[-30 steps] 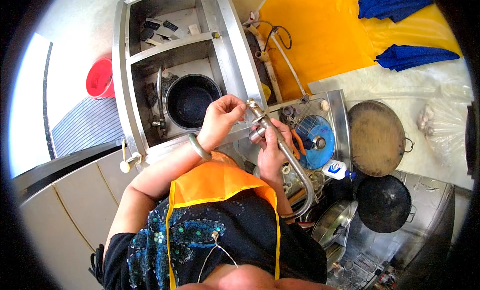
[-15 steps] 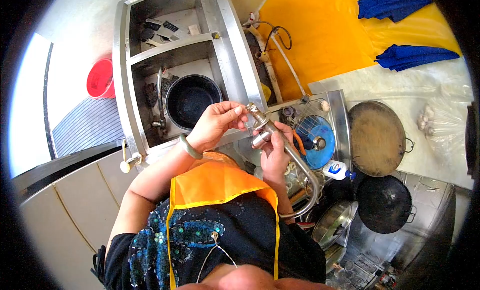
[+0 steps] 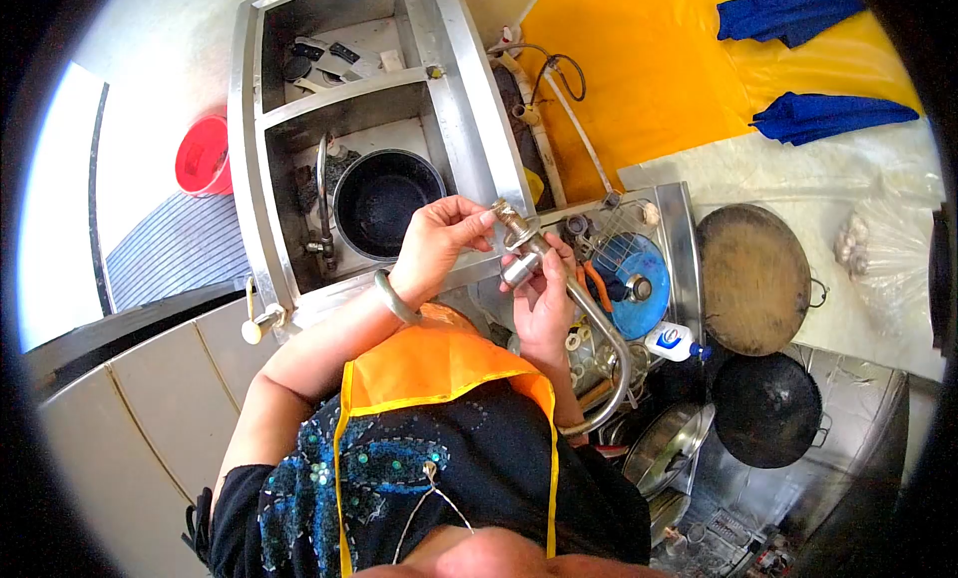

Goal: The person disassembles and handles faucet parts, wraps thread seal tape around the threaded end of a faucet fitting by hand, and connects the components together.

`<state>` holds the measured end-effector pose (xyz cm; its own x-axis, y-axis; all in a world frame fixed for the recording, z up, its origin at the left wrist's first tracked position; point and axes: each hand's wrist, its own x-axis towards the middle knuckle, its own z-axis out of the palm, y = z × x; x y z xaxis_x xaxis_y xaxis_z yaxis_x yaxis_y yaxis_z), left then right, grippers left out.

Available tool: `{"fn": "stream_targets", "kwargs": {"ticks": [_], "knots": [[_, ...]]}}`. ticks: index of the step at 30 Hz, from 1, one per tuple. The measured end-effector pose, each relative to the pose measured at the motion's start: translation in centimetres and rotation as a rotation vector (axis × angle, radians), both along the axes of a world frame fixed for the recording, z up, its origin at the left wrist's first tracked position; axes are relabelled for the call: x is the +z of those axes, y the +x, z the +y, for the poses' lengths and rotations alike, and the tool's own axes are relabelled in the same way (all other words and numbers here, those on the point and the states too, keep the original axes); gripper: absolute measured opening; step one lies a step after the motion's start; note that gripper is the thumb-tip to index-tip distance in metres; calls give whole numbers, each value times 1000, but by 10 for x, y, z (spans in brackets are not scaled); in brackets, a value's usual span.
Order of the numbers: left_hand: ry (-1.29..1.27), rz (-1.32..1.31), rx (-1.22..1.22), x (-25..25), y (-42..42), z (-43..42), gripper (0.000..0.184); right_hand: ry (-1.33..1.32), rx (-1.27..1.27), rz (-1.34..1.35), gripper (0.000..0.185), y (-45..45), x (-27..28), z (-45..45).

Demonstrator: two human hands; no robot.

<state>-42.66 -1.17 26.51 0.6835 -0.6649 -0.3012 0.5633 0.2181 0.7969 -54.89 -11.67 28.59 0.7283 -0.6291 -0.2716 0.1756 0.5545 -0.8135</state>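
Note:
My right hand (image 3: 544,303) is wrapped round the body of a metal faucet (image 3: 609,343), whose long curved spout runs down toward my apron. The faucet's threaded end points up and left. Beside that end, my left hand (image 3: 444,239) has its thumb and index finger pinched together. Whatever those fingertips hold is too small to make out. A bracelet (image 3: 397,296) circles my left wrist. Behind my left hand, a black pot (image 3: 389,204) sits in the nearer compartment of the steel sink (image 3: 349,97).
Another faucet (image 3: 322,204) stands in the sink. A red bucket (image 3: 203,156) is at the left. To the right are a blue lid (image 3: 644,303), a white bottle (image 3: 671,340), a round wooden board (image 3: 753,279) and a black pan (image 3: 766,408). Blue cloths (image 3: 788,14) lie on yellow sheeting (image 3: 619,79).
The faucet's body has shifted and turned slightly in my right hand. My left fingertips have moved a little but remain close to its threaded end.

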Motion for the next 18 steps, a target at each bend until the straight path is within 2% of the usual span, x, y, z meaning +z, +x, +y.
{"fn": "stream_targets", "kwargs": {"ticks": [3, 16, 18], "knots": [[-88, 37, 66, -3, -3, -4, 13, 21, -15, 22, 32, 1, 1, -1], [-124, 174, 88, -9, -1, -4, 11, 307, 91, -41, 31, -1, -2, -8], [-187, 235, 77, -9, 4, -1, 11, 247, 152, 2, 32, -5, -4, -11]]}}
